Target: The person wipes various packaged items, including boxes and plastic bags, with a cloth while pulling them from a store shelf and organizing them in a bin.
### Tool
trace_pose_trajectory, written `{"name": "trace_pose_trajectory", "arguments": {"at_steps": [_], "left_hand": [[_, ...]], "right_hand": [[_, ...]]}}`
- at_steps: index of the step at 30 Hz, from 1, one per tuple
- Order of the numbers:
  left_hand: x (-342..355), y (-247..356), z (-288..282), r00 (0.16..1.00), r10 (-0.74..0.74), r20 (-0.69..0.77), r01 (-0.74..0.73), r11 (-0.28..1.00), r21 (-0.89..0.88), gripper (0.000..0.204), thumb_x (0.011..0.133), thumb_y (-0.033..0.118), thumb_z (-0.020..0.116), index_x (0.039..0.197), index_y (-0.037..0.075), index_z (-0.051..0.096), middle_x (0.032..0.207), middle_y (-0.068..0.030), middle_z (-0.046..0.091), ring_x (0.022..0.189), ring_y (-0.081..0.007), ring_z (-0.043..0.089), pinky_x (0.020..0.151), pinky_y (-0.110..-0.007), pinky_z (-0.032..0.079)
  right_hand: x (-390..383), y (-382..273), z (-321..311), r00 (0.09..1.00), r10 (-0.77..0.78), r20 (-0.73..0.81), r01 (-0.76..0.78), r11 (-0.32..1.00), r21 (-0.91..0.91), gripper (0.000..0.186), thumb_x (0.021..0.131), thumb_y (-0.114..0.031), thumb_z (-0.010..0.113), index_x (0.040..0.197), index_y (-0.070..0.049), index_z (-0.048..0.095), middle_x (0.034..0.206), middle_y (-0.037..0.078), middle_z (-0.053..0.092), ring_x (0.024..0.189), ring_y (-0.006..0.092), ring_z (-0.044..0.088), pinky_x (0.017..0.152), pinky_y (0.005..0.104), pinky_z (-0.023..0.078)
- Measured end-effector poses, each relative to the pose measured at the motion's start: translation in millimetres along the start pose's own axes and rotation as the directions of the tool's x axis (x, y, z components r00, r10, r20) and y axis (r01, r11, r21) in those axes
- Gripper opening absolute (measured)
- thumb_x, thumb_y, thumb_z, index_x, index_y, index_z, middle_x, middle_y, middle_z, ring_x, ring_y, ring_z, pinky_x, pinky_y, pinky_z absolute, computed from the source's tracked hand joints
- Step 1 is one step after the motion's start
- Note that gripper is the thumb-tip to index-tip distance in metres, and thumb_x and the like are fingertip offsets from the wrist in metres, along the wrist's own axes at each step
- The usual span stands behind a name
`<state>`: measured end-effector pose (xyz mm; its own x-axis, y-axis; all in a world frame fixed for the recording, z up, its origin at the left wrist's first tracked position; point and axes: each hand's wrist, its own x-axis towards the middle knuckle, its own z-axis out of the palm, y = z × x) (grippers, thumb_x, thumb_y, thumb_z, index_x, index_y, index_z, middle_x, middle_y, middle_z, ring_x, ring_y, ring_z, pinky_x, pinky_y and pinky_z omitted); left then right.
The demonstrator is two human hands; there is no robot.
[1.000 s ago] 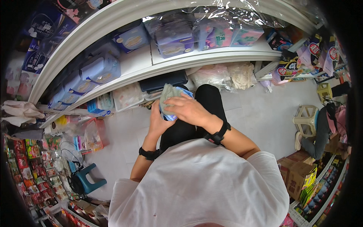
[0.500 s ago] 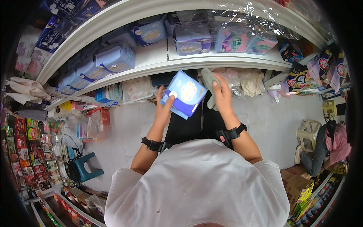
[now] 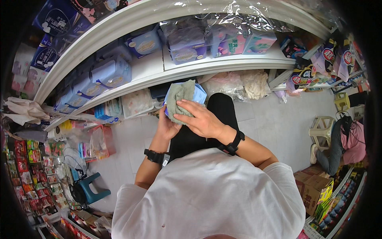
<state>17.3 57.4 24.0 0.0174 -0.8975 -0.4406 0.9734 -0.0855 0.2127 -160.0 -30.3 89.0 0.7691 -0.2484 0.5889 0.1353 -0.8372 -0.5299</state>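
Note:
My left hand (image 3: pixel 166 126) grips a light-blue and purple soft package (image 3: pixel 199 94) from the left side and below, in front of my knees. My right hand (image 3: pixel 196 118) holds a grey-green cloth (image 3: pixel 178 92) over the package's face, its fingers bent across the cloth. The cloth covers much of the package, hiding its front and some of my left fingers.
A white shelf (image 3: pixel 145 63) ahead carries blue packages (image 3: pixel 111 73), with plastic bags (image 3: pixel 225 84) beneath. A blue stool (image 3: pixel 91 187) stands lower left. At right are a beige stool (image 3: pixel 320 131), another person in pink (image 3: pixel 352 141), crouching, and cardboard boxes (image 3: pixel 312 185).
Half a second ago the cloth was apart from the package in my right hand; now both hands are together again, the cloth laid over the package and my right hand moved left onto it.

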Motion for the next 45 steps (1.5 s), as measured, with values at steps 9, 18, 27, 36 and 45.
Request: {"name": "trace_pose_trajectory", "arguments": {"at_steps": [9, 18, 27, 36, 45], "left_hand": [[-11.3, 6.8, 10.4, 0.991, 0.063, 0.118, -0.082, 0.983, 0.163, 0.061, 0.093, 0.048, 0.047, 0.140, 0.010, 0.039, 0.137, -0.0091, 0.050, 0.123, -0.0251, 0.052, 0.101, -0.043, 0.045], [-11.9, 11.0, 7.6, 0.964, 0.266, 0.013, -0.236, 0.827, 0.510, 0.061, 0.092, 0.045, 0.055, 0.139, 0.010, 0.039, 0.136, -0.0099, 0.050, 0.120, -0.0233, 0.054, 0.096, -0.038, 0.047], [-19.2, 6.7, 15.1, 0.908, 0.396, 0.139, -0.377, 0.626, 0.682, 0.064, 0.090, 0.030, 0.063, 0.142, 0.006, 0.036, 0.128, -0.0090, 0.052, 0.115, -0.0183, 0.054, 0.091, -0.031, 0.048], [-23.3, 20.8, 21.5, 0.953, 0.186, 0.240, -0.304, 0.571, 0.763, 0.071, 0.086, 0.035, 0.066, 0.142, 0.004, 0.036, 0.136, -0.0108, 0.046, 0.124, -0.0210, 0.047, 0.101, -0.033, 0.040], [-23.5, 23.9, 24.7, 0.931, 0.304, 0.200, -0.322, 0.434, 0.841, 0.069, 0.090, 0.030, 0.063, 0.144, 0.002, 0.031, 0.137, -0.0133, 0.045, 0.126, -0.0218, 0.043, 0.106, -0.034, 0.032]], "right_hand": [[-18.6, 44.1, -12.5, 0.804, 0.539, -0.251, -0.492, 0.840, 0.228, 0.043, 0.086, -0.003, 0.053, 0.129, -0.003, 0.052, 0.132, 0.021, 0.049, 0.115, 0.0331, 0.055, 0.097, 0.0325, 0.042], [-38.1, 65.5, -16.2, 0.540, 0.824, -0.173, -0.403, 0.434, 0.806, 0.033, 0.097, -0.019, 0.051, 0.126, -0.003, 0.054, 0.110, 0.005, 0.061, 0.100, 0.0118, 0.056, 0.088, 0.0266, 0.044], [-41.9, 65.4, -15.5, 0.497, 0.855, -0.149, -0.339, 0.349, 0.874, 0.032, 0.098, -0.021, 0.050, 0.122, -0.001, 0.056, 0.112, 0.006, 0.062, 0.101, 0.0125, 0.056, 0.090, 0.0263, 0.044], [-51.0, 67.6, -14.2, 0.587, 0.758, 0.285, -0.523, 0.086, 0.848, 0.078, 0.091, -0.051, 0.057, 0.142, 0.003, 0.032, 0.141, 0.016, 0.041, 0.132, 0.0242, 0.036, 0.110, 0.0343, 0.027], [-44.6, 52.3, -14.3, 0.578, 0.685, 0.443, -0.739, 0.209, 0.641, 0.087, 0.084, -0.038, 0.070, 0.146, 0.001, 0.025, 0.141, 0.019, 0.040, 0.131, 0.0255, 0.038, 0.109, 0.0343, 0.029]]}}
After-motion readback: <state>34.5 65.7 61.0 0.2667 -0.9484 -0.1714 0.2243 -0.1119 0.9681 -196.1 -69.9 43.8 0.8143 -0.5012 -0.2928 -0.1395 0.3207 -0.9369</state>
